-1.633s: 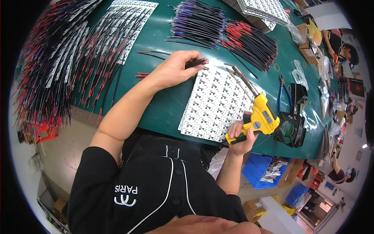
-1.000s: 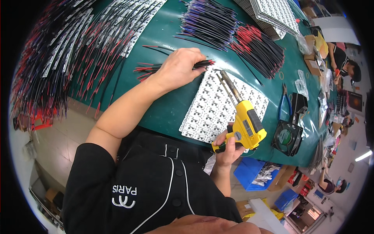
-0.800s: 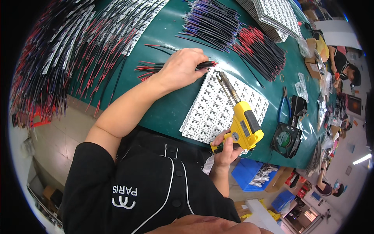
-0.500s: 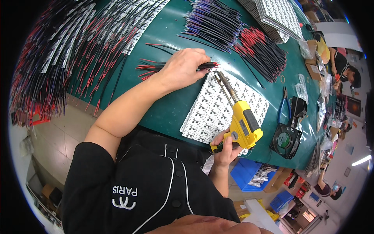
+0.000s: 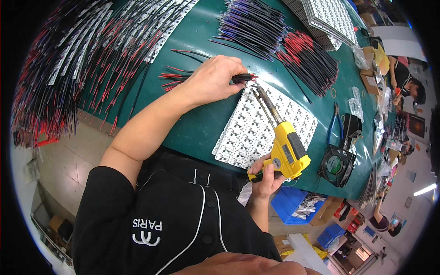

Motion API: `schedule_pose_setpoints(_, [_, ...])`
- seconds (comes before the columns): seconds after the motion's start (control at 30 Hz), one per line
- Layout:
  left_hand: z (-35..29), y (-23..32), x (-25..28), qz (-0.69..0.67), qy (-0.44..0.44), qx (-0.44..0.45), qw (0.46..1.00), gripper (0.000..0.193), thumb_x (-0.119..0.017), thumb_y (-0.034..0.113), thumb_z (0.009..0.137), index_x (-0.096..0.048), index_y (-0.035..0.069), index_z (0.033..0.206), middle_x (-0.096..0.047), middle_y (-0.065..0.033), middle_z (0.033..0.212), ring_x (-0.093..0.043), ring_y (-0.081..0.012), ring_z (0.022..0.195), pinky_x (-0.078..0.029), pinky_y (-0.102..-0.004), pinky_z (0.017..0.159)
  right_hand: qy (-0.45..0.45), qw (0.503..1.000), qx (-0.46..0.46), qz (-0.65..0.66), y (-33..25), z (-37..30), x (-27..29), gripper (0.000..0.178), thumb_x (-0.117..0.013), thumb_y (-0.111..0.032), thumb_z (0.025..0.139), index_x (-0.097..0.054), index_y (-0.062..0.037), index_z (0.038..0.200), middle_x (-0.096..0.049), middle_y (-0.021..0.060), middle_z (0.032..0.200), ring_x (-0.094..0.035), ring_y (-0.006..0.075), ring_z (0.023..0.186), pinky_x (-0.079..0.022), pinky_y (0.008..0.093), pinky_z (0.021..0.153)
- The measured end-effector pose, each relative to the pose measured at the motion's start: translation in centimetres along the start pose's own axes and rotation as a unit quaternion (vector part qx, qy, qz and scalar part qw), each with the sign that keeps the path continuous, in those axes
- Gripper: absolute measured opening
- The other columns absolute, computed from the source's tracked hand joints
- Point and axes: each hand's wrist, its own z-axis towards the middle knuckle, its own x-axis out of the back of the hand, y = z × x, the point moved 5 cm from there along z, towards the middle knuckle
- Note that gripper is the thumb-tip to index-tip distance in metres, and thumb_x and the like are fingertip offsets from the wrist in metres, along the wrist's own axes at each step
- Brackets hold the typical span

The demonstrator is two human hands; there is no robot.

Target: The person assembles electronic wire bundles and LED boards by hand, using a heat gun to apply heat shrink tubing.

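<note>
My left hand [image 5: 216, 81] is closed round a bundle of black wires [image 5: 244, 78] with red ends, which stick out on both sides of the fist. My right hand [image 5: 266, 179] grips the handle of a yellow soldering gun [image 5: 288, 149]. The gun's long metal nose slants up and left, and its tip lies just below the wire ends; whether they touch I cannot tell. Under the gun, a white panel of small circuit boards [image 5: 236, 137] lies tilted on the green table [image 5: 192, 133]. The fingers' far side on the wires is hidden.
Panels with wires attached [image 5: 123, 50] crowd the left. Black-and-purple wires [image 5: 252, 27] and black-and-red wires [image 5: 314, 64] lie beyond my hands, near stacked white panels [image 5: 327, 18]. To the right are blue-handled pliers [image 5: 335, 123] and a black fan [image 5: 337, 166]. A blue bin [image 5: 286, 206] stands below the edge.
The wire bundle and my left hand have shifted very slightly left. The soldering gun has moved a touch to the right and down, still in my right hand.
</note>
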Motion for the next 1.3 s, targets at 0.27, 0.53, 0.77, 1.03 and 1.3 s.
schedule_pose_setpoints(0.27, [-0.1,-0.1,-0.2,0.006,-0.007,0.005,1.0,0.014,-0.067,0.004,0.07,-0.064,0.0,0.083,-0.06,-0.0123,0.077,-0.059,-0.0307,0.074,-0.047,-0.0358,0.067,0.009,1.0,-0.007,-0.012,-0.2,-0.1,-0.3,0.029,-0.05,-0.016,0.087,-0.043,0.0074,0.104,-0.05,0.0108,0.061,-0.048,0.0143,0.048,-0.043,0.0253,0.046])
schedule_pose_setpoints(0.53, [0.0,0.1,-0.3,0.025,-0.009,0.017,1.0,0.016,-0.067,0.006,0.07,-0.064,0.0,0.084,-0.06,-0.0125,0.078,-0.059,-0.0314,0.075,-0.046,-0.037,0.066,0.026,0.999,-0.021,-0.018,0.0,-0.2,-0.4,0.034,-0.051,-0.016,0.086,-0.042,0.0082,0.108,-0.051,0.011,0.063,-0.048,0.0139,0.049,-0.043,0.0253,0.046])
schedule_pose_setpoints(0.77, [-0.1,-0.1,-0.4,0.031,-0.015,0.016,0.999,0.018,-0.067,0.009,0.071,-0.066,0.002,0.088,-0.059,-0.0116,0.08,-0.059,-0.0322,0.076,-0.046,-0.0406,0.068,0.05,0.998,-0.002,-0.022,-0.8,-0.1,0.2,0.047,-0.05,-0.02,0.087,-0.038,0.0118,0.119,-0.049,0.0086,0.058,-0.047,0.0139,0.046,-0.042,0.0245,0.045])
schedule_pose_setpoints(1.03, [0.3,-0.3,-0.3,0.023,-0.041,-0.012,0.999,0.016,-0.069,0.005,0.071,-0.064,-0.001,0.086,-0.059,-0.0123,0.08,-0.058,-0.0313,0.076,-0.045,-0.0383,0.066,0.007,1.0,-0.011,-0.007,0.4,-1.1,1.2,0.034,-0.05,-0.014,0.086,-0.042,0.0076,0.111,-0.051,0.0122,0.072,-0.049,0.0147,0.05,-0.045,0.0258,0.047])
schedule_pose_setpoints(1.3, [0.8,-0.6,-0.3,-0.003,-0.074,-0.035,0.997,0.019,-0.069,0.002,0.069,-0.063,0.0,0.087,-0.058,-0.0117,0.081,-0.057,-0.0315,0.078,-0.044,-0.0382,0.066,0.032,0.999,-0.021,-0.007,0.0,-0.8,0.0,0.029,-0.051,-0.018,0.087,-0.043,0.0052,0.103,-0.048,0.0099,0.061,-0.047,0.0142,0.049,-0.042,0.0252,0.046])
